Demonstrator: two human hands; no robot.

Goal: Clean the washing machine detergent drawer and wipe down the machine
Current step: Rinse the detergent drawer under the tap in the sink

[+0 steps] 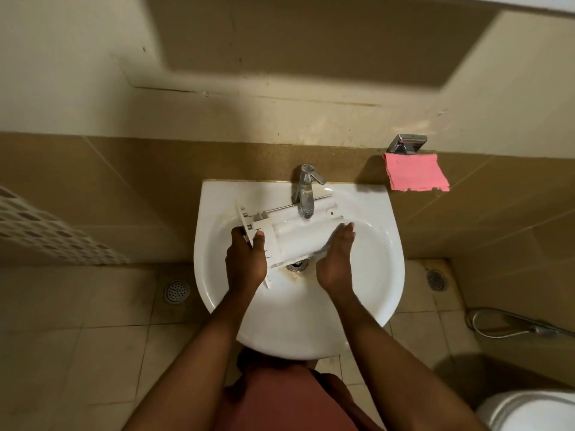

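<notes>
The white plastic detergent drawer point(292, 236) lies tilted across the white sink point(367, 293), under the chrome tap point(306, 191). My left hand point(245, 259) grips the drawer's front panel end, thumb on top and fingers curled round its edge. With straight fingers my right hand point(337, 259) presses against the drawer's right side, blurred by motion. Part of the drawer's underside is hidden by both hands.
A pink cloth point(415, 172) hangs from a chrome holder point(406, 144) on the tiled wall at the right. A white perforated basket point(53, 228) is at the left. Floor drains point(176, 291) sit on the tiles; a toilet point(529, 410) is at the lower right.
</notes>
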